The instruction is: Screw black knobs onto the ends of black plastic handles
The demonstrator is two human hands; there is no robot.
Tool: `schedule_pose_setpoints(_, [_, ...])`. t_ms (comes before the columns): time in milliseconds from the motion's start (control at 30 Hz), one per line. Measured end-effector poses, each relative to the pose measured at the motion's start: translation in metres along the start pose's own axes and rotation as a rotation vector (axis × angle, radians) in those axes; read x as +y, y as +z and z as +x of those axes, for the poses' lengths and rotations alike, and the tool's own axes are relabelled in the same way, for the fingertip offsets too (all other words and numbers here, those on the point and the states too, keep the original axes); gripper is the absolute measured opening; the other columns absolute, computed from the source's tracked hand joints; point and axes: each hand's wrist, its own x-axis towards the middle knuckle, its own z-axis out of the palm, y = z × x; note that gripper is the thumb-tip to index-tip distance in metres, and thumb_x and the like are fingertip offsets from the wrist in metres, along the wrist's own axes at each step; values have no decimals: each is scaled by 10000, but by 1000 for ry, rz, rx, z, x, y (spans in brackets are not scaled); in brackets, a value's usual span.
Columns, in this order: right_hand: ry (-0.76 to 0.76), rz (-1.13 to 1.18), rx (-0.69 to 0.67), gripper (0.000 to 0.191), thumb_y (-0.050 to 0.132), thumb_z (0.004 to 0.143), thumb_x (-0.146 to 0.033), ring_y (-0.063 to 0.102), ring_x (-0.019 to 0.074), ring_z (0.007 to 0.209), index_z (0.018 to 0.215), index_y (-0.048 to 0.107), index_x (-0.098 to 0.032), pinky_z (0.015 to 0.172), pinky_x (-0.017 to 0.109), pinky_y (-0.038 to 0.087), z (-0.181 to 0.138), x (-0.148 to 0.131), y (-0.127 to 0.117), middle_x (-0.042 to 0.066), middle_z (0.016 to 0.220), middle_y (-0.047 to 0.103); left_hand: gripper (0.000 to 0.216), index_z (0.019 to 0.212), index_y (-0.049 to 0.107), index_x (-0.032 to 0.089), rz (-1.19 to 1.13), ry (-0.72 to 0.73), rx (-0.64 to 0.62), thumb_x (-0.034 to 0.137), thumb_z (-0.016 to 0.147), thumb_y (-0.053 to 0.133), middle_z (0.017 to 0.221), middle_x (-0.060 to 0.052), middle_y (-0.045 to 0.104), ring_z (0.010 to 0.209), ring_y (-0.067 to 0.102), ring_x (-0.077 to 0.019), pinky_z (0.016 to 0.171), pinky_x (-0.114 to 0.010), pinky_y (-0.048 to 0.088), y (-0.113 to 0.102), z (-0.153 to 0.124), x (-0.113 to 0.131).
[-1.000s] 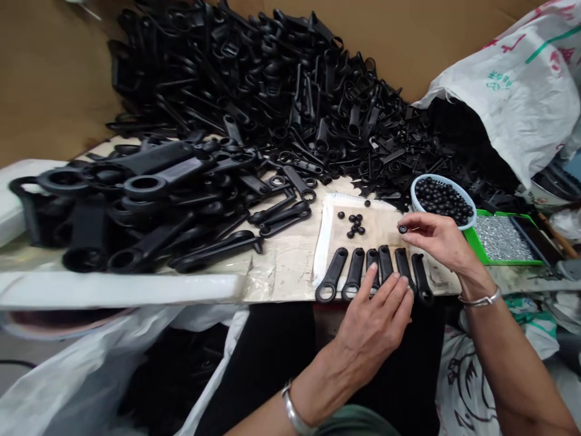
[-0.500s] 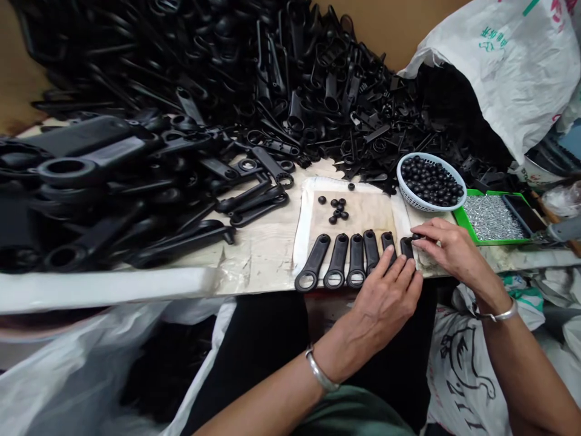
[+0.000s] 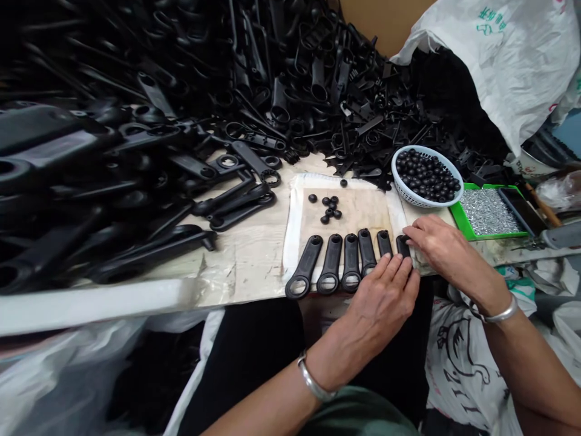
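Note:
Several black plastic crank arms [image 3: 304, 266], each with a ring at its near end, lie in a row along the front of a white-edged cloth pad [image 3: 295, 206]. My left hand [image 3: 381, 300] is laid over the right part of the row, fingers stretched out, covering the lower ends there. At the far end of the rightmost crank arm [image 3: 402, 245], my right hand [image 3: 438, 245] has thumb and fingers pressed together; whatever is between them is hidden. Several small black balls [image 3: 330, 206] lie loose on the pad.
Behind the pad rises a big heap of black plastic parts [image 3: 254, 79]. To the right stand a light blue basket [image 3: 402, 191] of black balls and a green tray [image 3: 465, 224] of small metal pieces, a dark phone-like object [image 3: 517, 209] on it. A white sack [image 3: 503, 66] hangs above.
The view has shifted slightly. My right hand has moved its fingertips onto the top of the rightmost crank arm, and the small black piece it pinched no longer shows. My left hand stays on the row.

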Motion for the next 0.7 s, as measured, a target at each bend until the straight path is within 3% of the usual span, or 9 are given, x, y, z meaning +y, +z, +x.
schedule_pose_setpoints(133, [26, -67, -42, 151, 501, 934, -48, 568, 247, 952, 971, 604, -153, 732, 331, 456, 1, -17, -10, 94, 972, 608, 329, 1244, 614, 101, -13, 30, 97, 113, 949, 471, 1301, -122, 653, 1204, 626, -237, 1075, -380, 466, 11, -2, -6])
schedule_pose_setpoints(333, [184, -77, -47, 260, 400, 933, -15, 584, 276, 980, 1041, 617, -108, 739, 359, 534, 3, -37, -10, 144, 996, 636, 376, 1199, 638, 46, -34, 99, 219, 59, 947, 359, 1203, -171, 694, 1107, 679, -260, 976, -395, 540, 12, 1, -12])
schedule_pose_setpoints(500, [222, -18, -51, 273, 415, 942, -31, 583, 241, 1002, 1032, 638, -161, 752, 317, 535, 6, -38, -7, 120, 1019, 654, 393, 1200, 641, 56, -70, 91, 181, 60, 953, 336, 1233, -185, 677, 1153, 658, -265, 993, -404, 533, 10, 1, -12])
schedule_pose_setpoints(700, [132, 135, 7, 146, 500, 963, -99, 601, 219, 926, 973, 634, -154, 780, 309, 494, 3, -21, 5, 74, 947, 657, 317, 1210, 639, 92, -36, 59, 165, 97, 959, 445, 1257, -150, 673, 1155, 659, -241, 1033, -380, 511, 15, -1, -8])
